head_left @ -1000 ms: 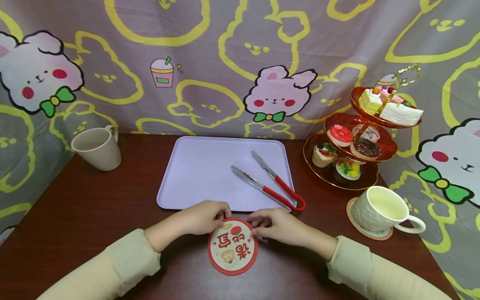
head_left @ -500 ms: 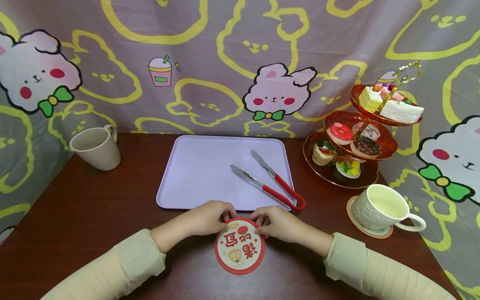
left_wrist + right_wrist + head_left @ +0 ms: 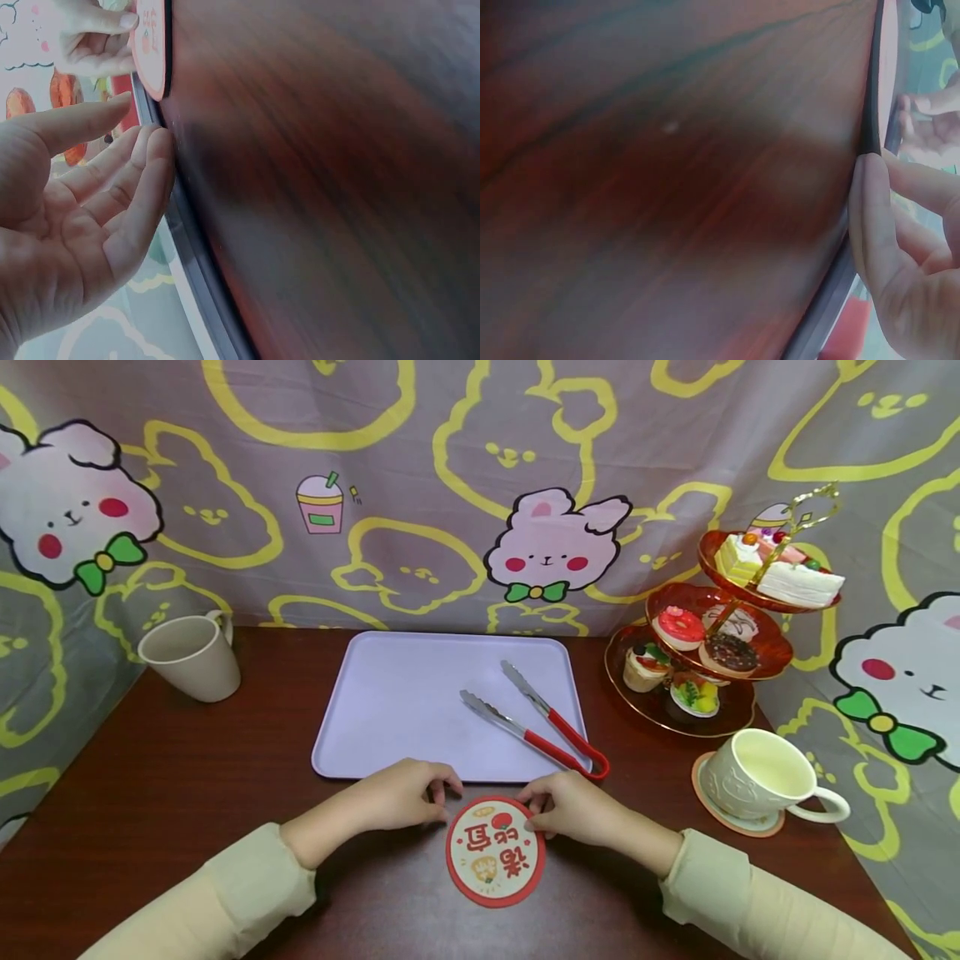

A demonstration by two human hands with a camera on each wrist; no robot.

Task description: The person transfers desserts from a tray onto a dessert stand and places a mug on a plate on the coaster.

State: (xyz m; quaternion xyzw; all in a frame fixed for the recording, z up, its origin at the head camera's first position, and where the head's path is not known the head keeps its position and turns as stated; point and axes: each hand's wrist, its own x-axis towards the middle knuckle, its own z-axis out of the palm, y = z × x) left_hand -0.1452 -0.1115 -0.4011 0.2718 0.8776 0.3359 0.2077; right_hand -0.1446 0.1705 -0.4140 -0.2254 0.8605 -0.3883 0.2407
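A round coaster (image 3: 495,853) with a red rim, printed characters and small fruit pictures is before me at the table's near middle. My right hand (image 3: 573,810) pinches its upper right edge, thumb over the top and fingers beneath; the right wrist view shows the fingertips at the coaster's dark edge (image 3: 872,97). To the left of the coaster is my left hand (image 3: 401,793), its fingers loosely bent and apart from the rim. In the left wrist view the left hand (image 3: 97,187) holds nothing, with a gap between thumb and fingers.
Behind the hands lies a lilac tray (image 3: 397,710) bearing red-handled tongs (image 3: 543,735). A grey mug (image 3: 191,656) stands at left. On the right, a cream mug (image 3: 761,777) sits on another coaster (image 3: 703,789), before a tiered stand (image 3: 637,714) of cakes and doughnuts.
The coaster has shifted to the right with my right hand. My left hand followed at first, then let go of the rim and drew back left.
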